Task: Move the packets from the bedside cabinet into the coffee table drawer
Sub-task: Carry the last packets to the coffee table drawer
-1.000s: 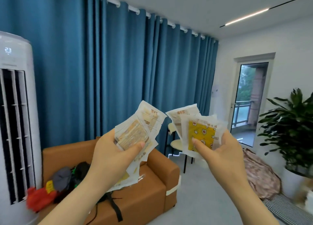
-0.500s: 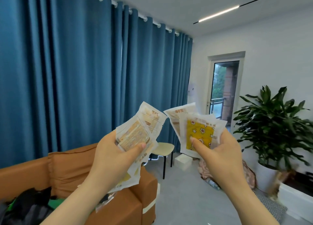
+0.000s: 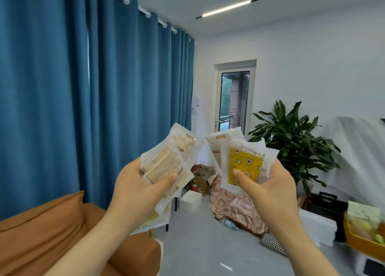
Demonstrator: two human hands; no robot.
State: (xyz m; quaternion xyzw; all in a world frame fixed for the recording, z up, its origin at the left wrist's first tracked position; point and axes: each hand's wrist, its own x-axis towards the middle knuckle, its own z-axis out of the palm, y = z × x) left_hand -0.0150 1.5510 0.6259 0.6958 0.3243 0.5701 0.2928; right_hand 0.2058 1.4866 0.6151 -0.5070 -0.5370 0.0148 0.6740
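The left hand (image 3: 135,192) grips a fanned bunch of pale packets (image 3: 164,165), thumb across the front. The right hand (image 3: 273,194) pinches seemingly 3 more, a yellow packet (image 3: 245,165) foremost. Both bunches are raised before blue curtains (image 3: 104,88).

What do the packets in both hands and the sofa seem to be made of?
Packets in the left hand and right hand: probably thin plastic film, translucent, slightly glossy, with flat sealed edges. Sofa: smooth orange-brown leather or imitation; the look leaves it open.
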